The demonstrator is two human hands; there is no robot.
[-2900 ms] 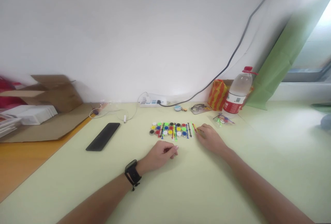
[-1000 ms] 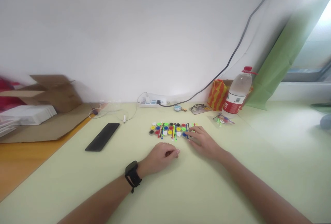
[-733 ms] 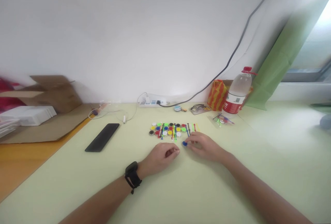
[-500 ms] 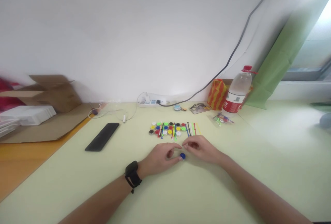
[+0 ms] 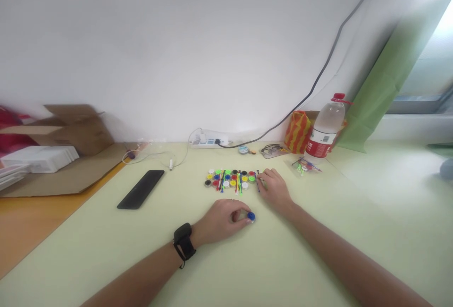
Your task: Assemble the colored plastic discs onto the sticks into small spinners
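Note:
Near the front middle of the table, my left hand (image 5: 226, 218), with a black watch on its wrist, pinches a small blue round piece (image 5: 251, 216) between thumb and forefinger. Further off, my right hand (image 5: 274, 187) lies over the right end of a row of thin coloured sticks with arrow-shaped ends, its fingers curled inward. A blue stick (image 5: 257, 183) shows just left of its fingertips. What they hold, if anything, is hidden. Left of this hand stand small round pieces in several colours, such as a green one (image 5: 251, 179), with more thin sticks (image 5: 239, 183) lying across them.
A black phone-like slab (image 5: 140, 189) lies at left. Along the wall are a power strip (image 5: 209, 140), a striped bag (image 5: 297, 132) and a large bottle (image 5: 322, 132). A small plastic bag of coloured parts (image 5: 305, 165) lies before the bottle. Cardboard (image 5: 78, 170) is far left.
My right hand has moved away from the left one, forward and right to the sticks. My left forefinger has come down onto the blue round piece, which is now pinched.

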